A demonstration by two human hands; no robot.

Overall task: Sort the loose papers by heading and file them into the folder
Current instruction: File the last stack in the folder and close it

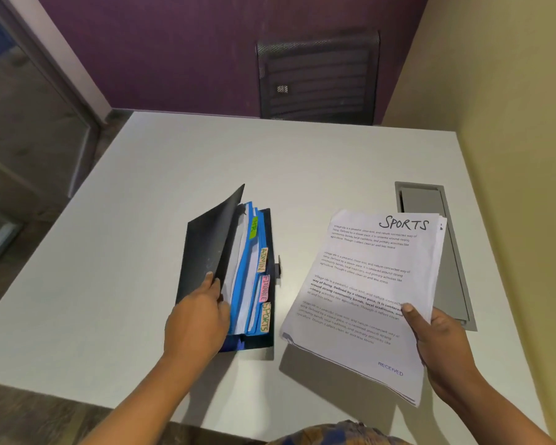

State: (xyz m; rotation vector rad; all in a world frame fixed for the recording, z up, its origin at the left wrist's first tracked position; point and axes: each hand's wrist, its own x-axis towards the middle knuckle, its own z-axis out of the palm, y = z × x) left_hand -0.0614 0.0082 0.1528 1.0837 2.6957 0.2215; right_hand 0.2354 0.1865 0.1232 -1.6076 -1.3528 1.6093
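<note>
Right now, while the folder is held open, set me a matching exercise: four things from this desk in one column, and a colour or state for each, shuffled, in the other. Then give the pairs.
Things
1. HR tab
2. FINANCE tab
3. left hand
4. right hand

Colour or state
A. grips the stack of papers headed SPORTS
B. green
C. holds the black cover of the folder up
D. pink

Pairs: 1-B, 2-D, 3-C, 4-A
</note>
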